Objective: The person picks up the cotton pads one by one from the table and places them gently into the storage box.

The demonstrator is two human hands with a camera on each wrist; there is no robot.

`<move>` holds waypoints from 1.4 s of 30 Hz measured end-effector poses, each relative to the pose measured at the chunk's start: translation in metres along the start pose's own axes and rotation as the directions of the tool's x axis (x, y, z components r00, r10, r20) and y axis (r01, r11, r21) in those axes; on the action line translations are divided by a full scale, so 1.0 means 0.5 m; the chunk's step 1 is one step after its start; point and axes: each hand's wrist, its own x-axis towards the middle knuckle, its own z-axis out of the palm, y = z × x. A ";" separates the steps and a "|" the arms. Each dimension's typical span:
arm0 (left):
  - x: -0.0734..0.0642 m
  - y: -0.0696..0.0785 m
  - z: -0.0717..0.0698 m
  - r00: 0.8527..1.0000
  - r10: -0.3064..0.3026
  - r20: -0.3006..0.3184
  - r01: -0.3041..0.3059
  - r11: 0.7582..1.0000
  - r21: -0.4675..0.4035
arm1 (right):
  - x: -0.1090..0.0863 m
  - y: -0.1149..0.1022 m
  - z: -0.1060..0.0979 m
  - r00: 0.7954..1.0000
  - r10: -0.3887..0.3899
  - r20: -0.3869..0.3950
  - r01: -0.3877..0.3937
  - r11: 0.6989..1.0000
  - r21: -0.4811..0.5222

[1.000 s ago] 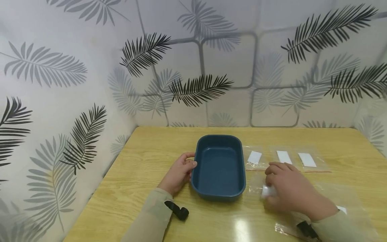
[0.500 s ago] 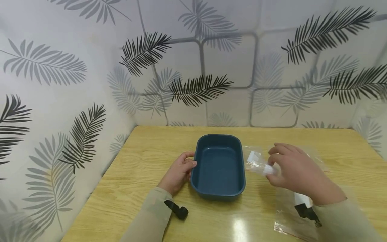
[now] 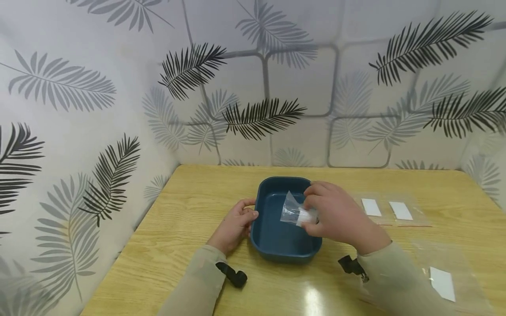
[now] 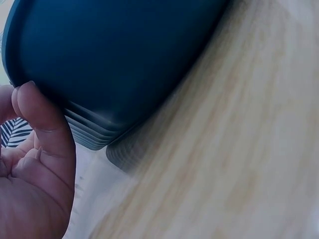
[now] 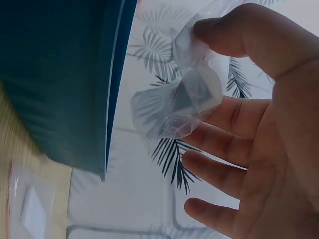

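Observation:
A dark blue rectangular plastic bin (image 3: pixel 286 259) stands on the table. My left hand (image 3: pixel 235 226) holds its left side, and in the left wrist view the thumb and fingers (image 4: pixel 42 114) are at the bin's rim. My right hand (image 3: pixel 341 217) is over the bin's right side, pinching a small clear zip bag (image 3: pixel 290 210) between thumb and fingers. A white piece (image 5: pixel 212 87) shows inside that bag in the right wrist view, where the bag hangs crumpled beside the bin's rim. The lower fingers of this hand are spread away from the bag.
Two small clear bags with white cards (image 3: pixel 371 207) (image 3: pixel 402 210) lie flat to the right of the bin. A larger clear bag (image 3: pixel 442 283) with a white card lies near the front right, partly under the right sleeve. A patterned wall (image 3: pixel 300 87) rises behind the table.
My right hand has lifted the small zip bag off the table at the right and carried it left to over the bin. My left hand has stayed at the bin's side.

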 end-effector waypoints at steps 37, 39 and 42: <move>-0.003 0.002 0.002 1.000 -0.004 -0.001 0.004 1.000 0.016 | -0.003 0.077 0.021 0.968 0.220 0.123 -0.230 0.970 0.076; -0.003 0.002 0.002 1.000 -0.005 -0.002 0.005 1.000 0.014 | -0.007 0.090 0.021 0.966 0.229 0.121 -0.240 0.967 0.085; -0.004 0.003 0.003 1.000 -0.007 -0.003 0.007 1.000 0.009 | -0.015 0.116 0.027 0.964 0.239 0.117 -0.250 0.964 0.092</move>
